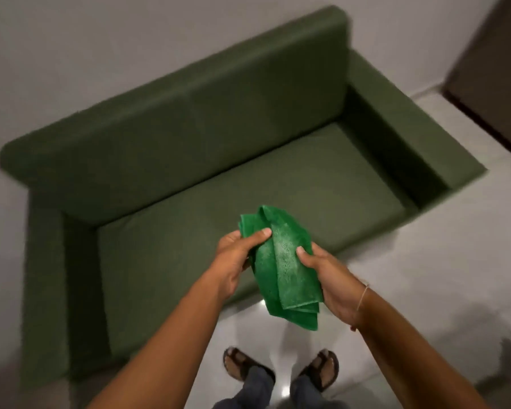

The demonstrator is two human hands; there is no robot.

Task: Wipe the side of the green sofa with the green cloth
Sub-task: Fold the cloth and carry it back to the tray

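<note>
Item: bright green terry cloth [281, 270], loosely folded into a long bundle. Held in the air in front of me, above the front edge of the seat; its long axis runs from the far upper left down toward me and to the right, the lower folds hanging free over the floor.

Item: my left hand [236, 258]. Clenched on the upper left part of the cloth, thumb pressed across the top fold.

Item: my right hand [328, 278]. Gripping the cloth's right edge, thumb on top, fingers underneath and hidden. A thin cord band sits on that wrist.

Item: dark green upholstered two-seat sofa [219, 160], boxy, with square arms. It stands against the wall, backrest away from me. Its right arm [419, 137] lies ahead and well to the right of both hands; its left arm [45, 278] lies to the left and lower in view, nearer my left hand. Neither outer side panel shows plainly from here. The cloth touches no part of the sofa, so I judge the wiping not yet begun; which side is meant I cannot tell, and either calls for carrying the cloth sideways and down.

Surface and room: pale glossy tiled floor [425, 261], plain light wall [86, 54], dark door or cabinet [496, 60] at far right. My sandalled feet [281, 370] stand just before the seat.
</note>
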